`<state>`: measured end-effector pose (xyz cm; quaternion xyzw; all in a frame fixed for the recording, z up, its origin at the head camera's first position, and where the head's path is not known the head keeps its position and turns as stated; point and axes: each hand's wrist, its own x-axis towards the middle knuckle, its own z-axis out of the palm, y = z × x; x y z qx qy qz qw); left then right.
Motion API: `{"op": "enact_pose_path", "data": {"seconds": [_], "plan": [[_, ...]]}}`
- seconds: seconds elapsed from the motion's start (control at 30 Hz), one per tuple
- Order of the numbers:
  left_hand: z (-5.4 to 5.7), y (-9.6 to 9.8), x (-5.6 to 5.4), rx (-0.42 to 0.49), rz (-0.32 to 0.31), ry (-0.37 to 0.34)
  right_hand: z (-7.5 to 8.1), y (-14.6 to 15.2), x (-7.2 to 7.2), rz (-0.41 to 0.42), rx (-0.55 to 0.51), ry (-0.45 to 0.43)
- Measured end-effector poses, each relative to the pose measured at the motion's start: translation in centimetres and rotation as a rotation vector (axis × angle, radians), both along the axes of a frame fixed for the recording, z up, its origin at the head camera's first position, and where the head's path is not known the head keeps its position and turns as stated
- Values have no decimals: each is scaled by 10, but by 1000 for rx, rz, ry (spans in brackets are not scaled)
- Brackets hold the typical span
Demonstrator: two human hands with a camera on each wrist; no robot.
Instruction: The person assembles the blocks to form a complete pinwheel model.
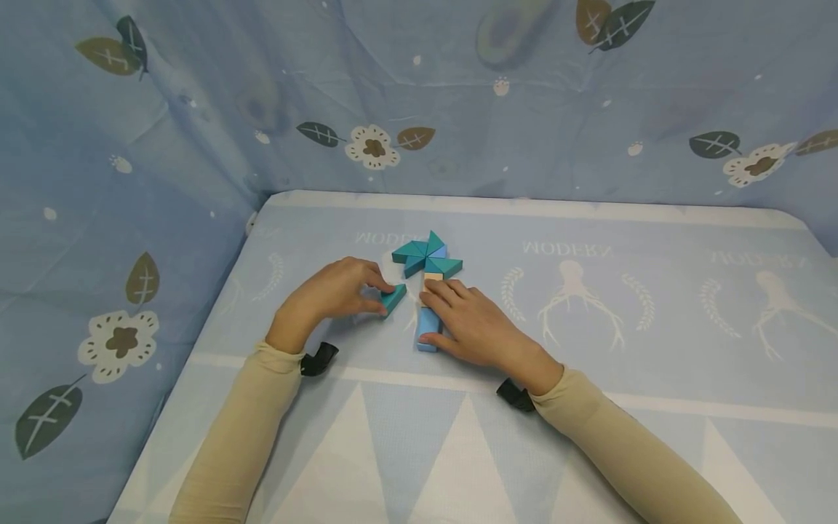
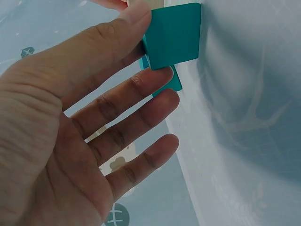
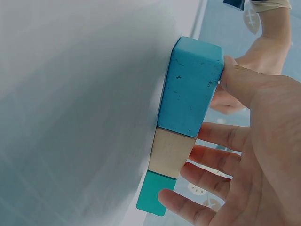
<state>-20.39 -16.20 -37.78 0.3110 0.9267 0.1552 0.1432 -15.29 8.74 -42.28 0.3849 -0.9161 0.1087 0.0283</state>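
Note:
My left hand [image 1: 337, 291] pinches a green triangular block [image 1: 393, 300] between thumb and fingertips, its other fingers extended. Just right of it, a pinwheel of green triangular blocks [image 1: 447, 268] lies flat, with one light-blue piece [image 1: 441, 252] among them. Below the pinwheel runs a straight row: a natural wood block [image 3: 171, 153], partly covered in the head view, then a blue rectangular block [image 1: 427, 327]. My right hand [image 1: 478, 331] rests along this row, the thumb at the blue block and the fairly straight fingers against the row's side.
The blocks lie on a table with a pale blue and white patterned cover [image 1: 589, 349]. A blue curtain with flower and leaf prints [image 1: 458, 145] hangs behind and to the left. Dark straps [image 1: 319, 359] sit at both wrists.

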Motion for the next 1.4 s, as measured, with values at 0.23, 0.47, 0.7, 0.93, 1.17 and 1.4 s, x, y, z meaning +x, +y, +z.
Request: {"op": "enact_pose_path", "data": {"seconds": [0.23,0.47,0.7,0.93,1.17,1.4], "plan": [[-1,3,1,-5,-3,12,0,0,0,-4,-1,-4],[0,4,2,-17,-10,21,0,0,0,-5,-9,-12],[0,8,2,-52,-6,30,-1,0,0,-4,-5,-5],[-2,10,3,-43,18,47,-1,0,0,-1,-10,4],[-2,11,4,-22,50,73,-1,-1,0,-4,-10,-3],[-4,12,4,-28,26,119,-1,-1,0,1,-13,4]]}}
